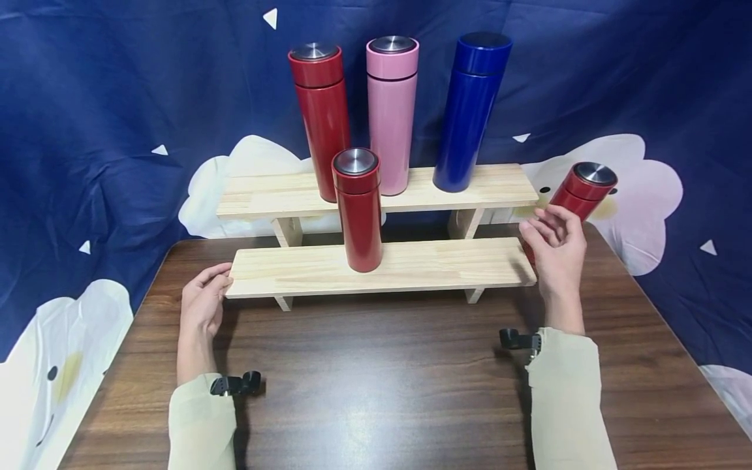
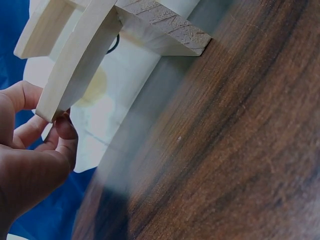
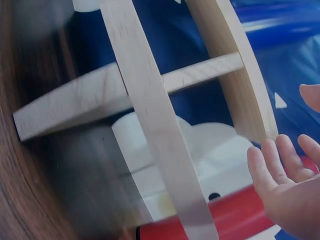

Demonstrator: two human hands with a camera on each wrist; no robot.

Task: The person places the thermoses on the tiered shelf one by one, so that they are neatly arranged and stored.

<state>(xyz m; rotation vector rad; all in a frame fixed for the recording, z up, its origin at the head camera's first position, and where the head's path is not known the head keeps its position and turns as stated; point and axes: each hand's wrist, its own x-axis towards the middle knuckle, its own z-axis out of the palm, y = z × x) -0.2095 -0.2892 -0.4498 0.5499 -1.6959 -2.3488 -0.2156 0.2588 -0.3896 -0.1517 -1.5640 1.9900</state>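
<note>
A two-tier wooden rack (image 1: 440, 264) stands on the table. My left hand (image 1: 202, 300) pinches the left end of its lower board (image 2: 75, 65), thumb and fingers on either side. My right hand (image 1: 558, 254) is raised beside the rack's right end, fingers loosely bent, holding nothing. Its fingertips are close to the end of the upper board (image 3: 257, 105). Behind this hand, a red thermos flask (image 1: 578, 192) stands right of the rack, partly hidden by the hand. Another red flask (image 1: 361, 222) is on the lower board.
On the upper board (image 1: 258, 192) stand a red flask (image 1: 323, 124), a pink flask (image 1: 391, 124) and a blue flask (image 1: 472, 117). A navy cloth (image 1: 117, 130) with white cloud shapes hangs behind the brown wooden table (image 1: 382, 385). Each wrist wears a small black camera.
</note>
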